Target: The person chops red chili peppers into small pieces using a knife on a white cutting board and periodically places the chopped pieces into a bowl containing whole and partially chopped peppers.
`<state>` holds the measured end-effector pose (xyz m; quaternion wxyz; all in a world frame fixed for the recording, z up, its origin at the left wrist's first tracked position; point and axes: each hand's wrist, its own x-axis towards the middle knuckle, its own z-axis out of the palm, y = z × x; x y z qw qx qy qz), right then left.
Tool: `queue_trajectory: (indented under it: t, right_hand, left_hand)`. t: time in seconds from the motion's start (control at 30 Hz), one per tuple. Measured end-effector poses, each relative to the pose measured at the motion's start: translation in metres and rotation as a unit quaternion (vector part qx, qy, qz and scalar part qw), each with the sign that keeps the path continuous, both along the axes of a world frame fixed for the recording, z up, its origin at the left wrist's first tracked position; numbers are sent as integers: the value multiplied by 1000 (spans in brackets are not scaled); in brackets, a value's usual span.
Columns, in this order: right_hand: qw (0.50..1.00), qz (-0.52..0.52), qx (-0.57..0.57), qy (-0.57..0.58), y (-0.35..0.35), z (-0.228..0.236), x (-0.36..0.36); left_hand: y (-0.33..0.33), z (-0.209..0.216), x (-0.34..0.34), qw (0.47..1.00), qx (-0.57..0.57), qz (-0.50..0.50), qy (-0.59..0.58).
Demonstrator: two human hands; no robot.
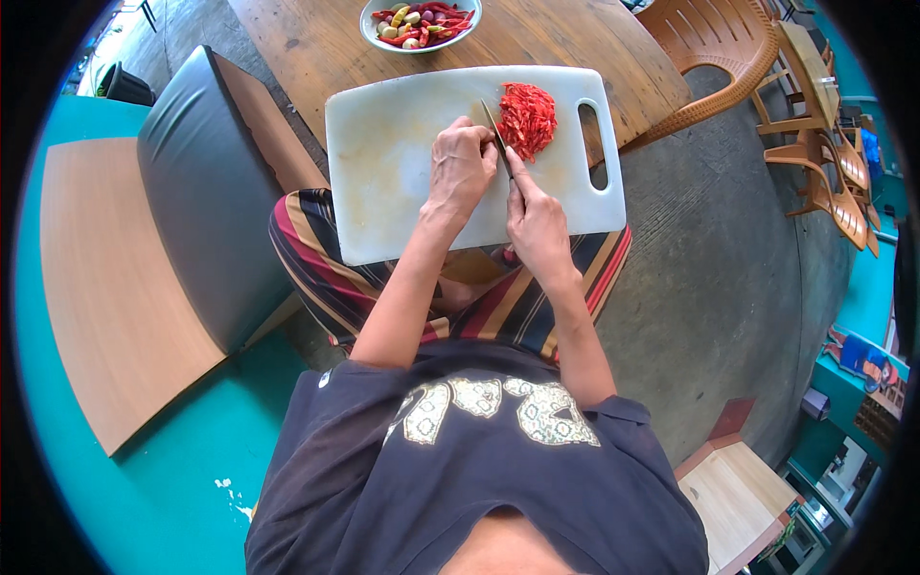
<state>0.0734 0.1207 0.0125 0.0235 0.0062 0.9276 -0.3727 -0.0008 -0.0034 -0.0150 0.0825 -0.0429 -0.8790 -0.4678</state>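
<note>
A white cutting board [383, 182] with a slot handle at its right end lies in front of me, its near edge over my lap. My right hand [540, 222] grips a small knife [493, 123], its blade pointing away from me. Left of the blade, my left hand [460, 165] rests on the board with fingers curled, its fingertips close to the knife. Whatever those fingers may hold is hidden. A heap of finely sliced red chillies [527, 120] sits just right of the blade, near the handle slot.
Beyond the board, a white bowl [365, 27] of red chillies and pale round pieces stands on a wooden table [307, 43]. A brown woven-look chair [714, 38] is at the far right. A dark padded seat [206, 201] stands to my left.
</note>
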Motion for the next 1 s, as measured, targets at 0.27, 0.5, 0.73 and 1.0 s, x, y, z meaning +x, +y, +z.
queue_trajectory:
  t: [0.27, 0.5, 0.73, 1.0]
  right_hand:
    - [997, -32, -47, -56, 5, 7, 32]
    - [994, -28, -85, -55, 14, 19, 26]
    - [996, -37, -73, -47, 8, 20, 20]
    - [994, -40, -61, -86, -3, 25, 19]
  left_hand:
    - [-3, -7, -4, 999, -23, 11, 48]
    - [-5, -8, -5, 995, -68, 1, 79]
    - [-5, -9, -7, 1000, -11, -9, 1]
    - [-8, 2, -7, 999, -42, -25, -5]
